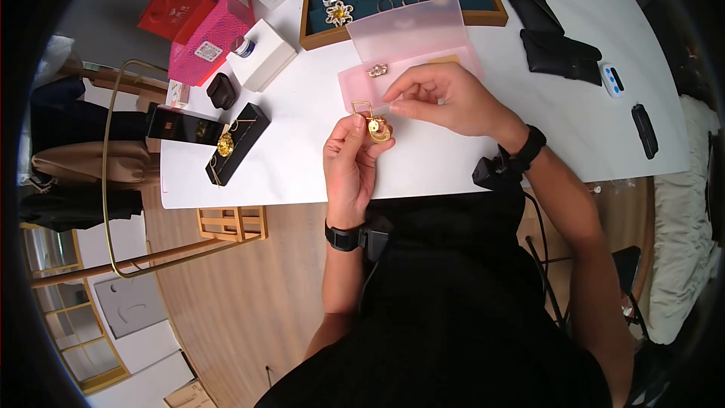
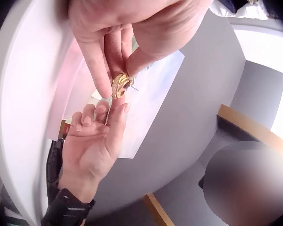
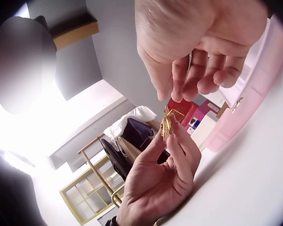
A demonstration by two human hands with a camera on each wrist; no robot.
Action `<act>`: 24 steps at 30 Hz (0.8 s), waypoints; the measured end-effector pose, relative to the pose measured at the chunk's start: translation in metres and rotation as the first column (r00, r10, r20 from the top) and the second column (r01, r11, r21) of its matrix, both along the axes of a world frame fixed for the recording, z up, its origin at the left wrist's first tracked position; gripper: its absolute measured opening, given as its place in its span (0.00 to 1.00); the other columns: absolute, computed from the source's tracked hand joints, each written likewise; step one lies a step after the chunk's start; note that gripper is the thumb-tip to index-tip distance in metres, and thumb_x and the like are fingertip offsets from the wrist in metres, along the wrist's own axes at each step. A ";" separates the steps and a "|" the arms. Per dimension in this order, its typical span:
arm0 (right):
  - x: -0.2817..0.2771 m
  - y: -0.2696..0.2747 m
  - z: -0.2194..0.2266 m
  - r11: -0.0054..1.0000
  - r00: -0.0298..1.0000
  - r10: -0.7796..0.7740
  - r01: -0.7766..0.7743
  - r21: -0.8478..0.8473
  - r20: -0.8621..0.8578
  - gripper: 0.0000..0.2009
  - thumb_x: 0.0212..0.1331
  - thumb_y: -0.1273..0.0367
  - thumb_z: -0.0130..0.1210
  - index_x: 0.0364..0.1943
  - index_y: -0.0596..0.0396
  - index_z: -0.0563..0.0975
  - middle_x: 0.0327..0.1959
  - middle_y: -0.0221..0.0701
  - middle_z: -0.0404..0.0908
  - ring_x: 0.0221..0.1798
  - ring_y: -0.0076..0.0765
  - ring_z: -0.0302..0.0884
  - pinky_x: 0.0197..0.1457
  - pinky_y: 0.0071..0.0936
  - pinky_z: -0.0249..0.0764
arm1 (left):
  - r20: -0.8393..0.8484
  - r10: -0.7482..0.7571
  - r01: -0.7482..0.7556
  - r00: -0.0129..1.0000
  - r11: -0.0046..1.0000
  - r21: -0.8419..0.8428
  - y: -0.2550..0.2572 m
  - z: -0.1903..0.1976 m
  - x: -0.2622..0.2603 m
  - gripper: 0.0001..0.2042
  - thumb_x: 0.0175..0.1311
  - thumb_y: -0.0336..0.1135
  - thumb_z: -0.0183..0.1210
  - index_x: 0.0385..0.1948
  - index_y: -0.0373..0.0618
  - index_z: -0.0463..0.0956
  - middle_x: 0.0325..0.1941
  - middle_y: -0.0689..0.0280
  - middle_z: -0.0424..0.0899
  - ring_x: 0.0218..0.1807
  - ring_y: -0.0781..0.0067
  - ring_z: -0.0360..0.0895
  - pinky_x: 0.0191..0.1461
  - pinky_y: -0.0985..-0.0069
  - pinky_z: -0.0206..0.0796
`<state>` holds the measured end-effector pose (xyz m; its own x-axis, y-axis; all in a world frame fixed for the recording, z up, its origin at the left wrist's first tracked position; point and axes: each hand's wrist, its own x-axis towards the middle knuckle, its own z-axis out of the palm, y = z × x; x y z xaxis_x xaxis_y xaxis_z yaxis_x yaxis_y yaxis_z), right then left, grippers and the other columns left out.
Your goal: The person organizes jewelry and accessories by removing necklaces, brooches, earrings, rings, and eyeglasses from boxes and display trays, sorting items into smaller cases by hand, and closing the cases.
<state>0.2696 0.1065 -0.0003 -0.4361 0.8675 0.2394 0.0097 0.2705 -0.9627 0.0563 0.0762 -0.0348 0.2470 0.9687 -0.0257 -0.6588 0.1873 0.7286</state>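
In the head view my left hand (image 1: 350, 162) pinches a gold-coloured piece of jewellery (image 1: 379, 131) between thumb and fingers, close above the white table. A squarish wire frame stands up from its top, and a thin pin sticks out of the jewellery (image 2: 120, 86) in the left wrist view. My right hand (image 1: 451, 100) hovers just beside it, with thumb and index fingertips a little apart and nothing visible between them. Behind both hands a translucent pink box (image 1: 349, 89) stands with its lid raised; a small jewelled ornament (image 1: 377, 70) lies inside.
A wood-framed tray (image 1: 483, 19) of jewellery stands at the back. On the left are a black case (image 1: 253, 132) with a gold piece, a white box (image 1: 264, 57) and a pink box (image 1: 215, 34). Black pouches (image 1: 559, 57) and a white device (image 1: 612, 81) lie right.
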 end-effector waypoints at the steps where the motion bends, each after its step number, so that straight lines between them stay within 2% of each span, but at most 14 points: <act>1: 0.000 -0.001 0.003 1.000 0.999 -0.002 0.001 0.013 0.032 0.08 0.66 0.71 0.60 0.44 0.60 0.82 0.36 0.24 0.82 0.33 0.15 0.74 0.36 0.15 0.70 | 0.004 -0.001 0.001 1.000 1.000 -0.001 0.000 -0.001 0.002 0.10 0.75 0.32 0.53 0.45 0.35 0.78 0.40 0.55 0.86 0.42 0.66 0.86 0.47 0.70 0.85; 5: -0.002 -0.006 0.010 0.997 0.997 -0.041 0.037 0.065 0.072 0.10 0.62 0.67 0.64 0.44 0.57 0.84 0.34 0.26 0.85 0.33 0.19 0.77 0.36 0.19 0.72 | -0.049 0.014 -0.011 0.999 0.998 0.069 -0.002 -0.001 0.010 0.10 0.75 0.31 0.53 0.45 0.34 0.79 0.40 0.56 0.86 0.41 0.69 0.86 0.47 0.70 0.84; 7: -0.001 -0.004 0.003 0.999 0.996 0.024 -0.028 0.040 0.089 0.10 0.62 0.67 0.63 0.44 0.57 0.84 0.37 0.28 0.86 0.35 0.22 0.80 0.37 0.21 0.74 | -0.063 0.024 -0.019 0.998 0.996 0.088 -0.003 -0.001 0.012 0.10 0.75 0.31 0.53 0.46 0.34 0.79 0.40 0.56 0.86 0.40 0.70 0.86 0.47 0.70 0.84; 17: 0.002 -0.002 0.001 0.996 0.989 0.051 -0.060 0.065 0.141 0.09 0.65 0.68 0.61 0.43 0.57 0.85 0.37 0.28 0.86 0.36 0.20 0.79 0.38 0.21 0.74 | -0.090 -0.017 0.026 0.996 0.995 0.093 -0.002 -0.001 0.010 0.10 0.75 0.34 0.52 0.43 0.37 0.78 0.37 0.58 0.85 0.38 0.70 0.84 0.46 0.69 0.82; 19: 0.000 -0.001 -0.001 0.998 0.996 0.049 -0.052 0.043 0.080 0.08 0.66 0.68 0.60 0.43 0.57 0.83 0.35 0.27 0.85 0.36 0.19 0.78 0.38 0.21 0.74 | -0.089 -0.025 0.034 0.996 0.994 0.107 -0.002 -0.002 0.010 0.10 0.76 0.34 0.52 0.44 0.37 0.78 0.36 0.58 0.85 0.38 0.70 0.84 0.47 0.69 0.82; 22: 0.000 -0.003 0.005 0.997 0.994 0.072 -0.071 -0.018 0.088 0.08 0.68 0.68 0.58 0.43 0.59 0.81 0.35 0.27 0.83 0.36 0.19 0.78 0.38 0.20 0.74 | -0.088 -0.023 0.033 0.996 0.993 0.116 -0.002 -0.001 0.011 0.10 0.75 0.34 0.52 0.44 0.37 0.79 0.38 0.59 0.85 0.40 0.70 0.84 0.47 0.67 0.81; 24: -0.001 -0.004 0.005 0.995 0.995 0.076 -0.072 -0.066 0.061 0.09 0.69 0.67 0.57 0.43 0.59 0.80 0.36 0.27 0.83 0.37 0.19 0.77 0.39 0.20 0.74 | -0.148 0.068 -0.044 0.987 0.986 0.159 -0.004 -0.001 0.014 0.09 0.75 0.32 0.53 0.43 0.36 0.79 0.39 0.60 0.85 0.41 0.69 0.84 0.47 0.67 0.81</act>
<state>0.2691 0.1024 0.0046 -0.5120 0.8449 0.1547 0.0532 0.2110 -0.9760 0.0706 0.0720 -0.0355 0.1973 0.9760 0.0925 -0.5442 0.0305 0.8384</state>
